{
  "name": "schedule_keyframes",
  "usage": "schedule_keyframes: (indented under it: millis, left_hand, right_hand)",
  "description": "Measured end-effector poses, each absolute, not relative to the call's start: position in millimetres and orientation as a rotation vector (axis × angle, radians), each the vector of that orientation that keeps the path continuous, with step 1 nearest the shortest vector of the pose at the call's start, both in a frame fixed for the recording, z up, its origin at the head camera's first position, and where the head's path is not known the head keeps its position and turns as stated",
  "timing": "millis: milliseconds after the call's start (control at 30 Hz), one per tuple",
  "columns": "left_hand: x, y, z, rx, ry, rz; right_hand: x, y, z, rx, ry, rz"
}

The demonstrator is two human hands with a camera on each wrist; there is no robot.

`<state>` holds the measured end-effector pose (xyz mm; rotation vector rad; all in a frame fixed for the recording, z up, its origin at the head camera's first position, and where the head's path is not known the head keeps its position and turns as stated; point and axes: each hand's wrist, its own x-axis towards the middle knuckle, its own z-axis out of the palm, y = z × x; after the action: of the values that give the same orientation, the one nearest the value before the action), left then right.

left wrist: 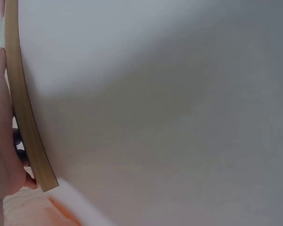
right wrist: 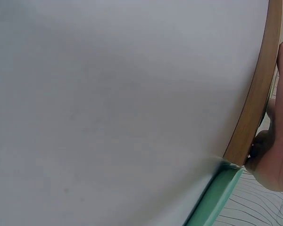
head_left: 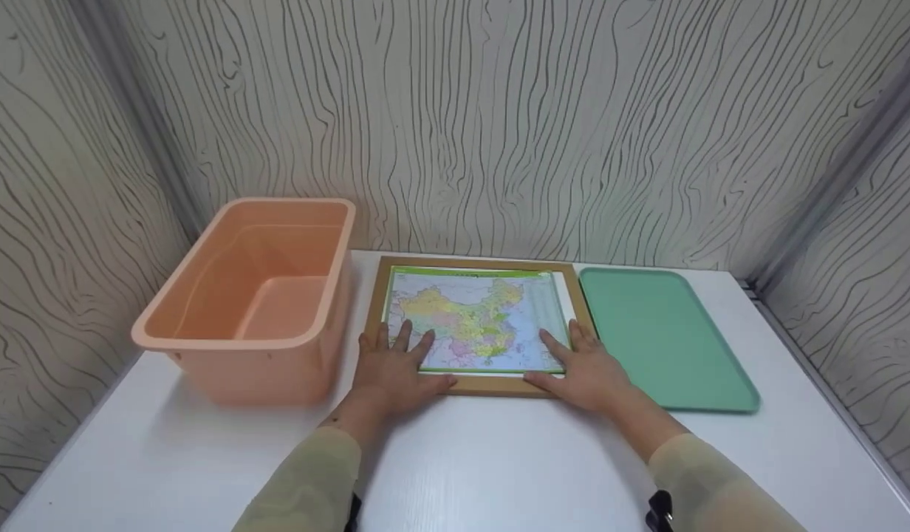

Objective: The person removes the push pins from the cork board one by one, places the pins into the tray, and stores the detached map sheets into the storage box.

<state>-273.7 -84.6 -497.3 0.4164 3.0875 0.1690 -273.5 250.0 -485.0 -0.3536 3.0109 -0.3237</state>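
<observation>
A wooden frame (head_left: 492,386) lies flat on the white table, with a colourful map of China (head_left: 455,310) inside it. The map sheet has a green border, and a white strip shows along its right side. My left hand (head_left: 397,373) rests with spread fingers on the frame's lower left corner and the map. On the lower right corner, my right hand (head_left: 589,373) lies the same way, its fingertips on the map's edge. Both wrist views show the frame's front edge (left wrist: 26,108) from the side, with a hand on top of it.
To the left stands a deep peach plastic bin (head_left: 263,369), its visible inside bare. A flat green tray (head_left: 662,340) lies right beside the frame on the right. Behind the white table (head_left: 499,465) rises a wood-grain patterned wall (head_left: 462,125), with more panels at both sides.
</observation>
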Motion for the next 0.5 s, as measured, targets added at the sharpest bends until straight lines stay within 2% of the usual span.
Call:
schedule_keyframes:
  millis: [500]
  left_hand:
    - [-275.6,-83.6,-499.0,0.377,3.061,0.165]
  right_hand:
    - [-274.1,249.9,-486.2,-0.325,2.994,-0.323]
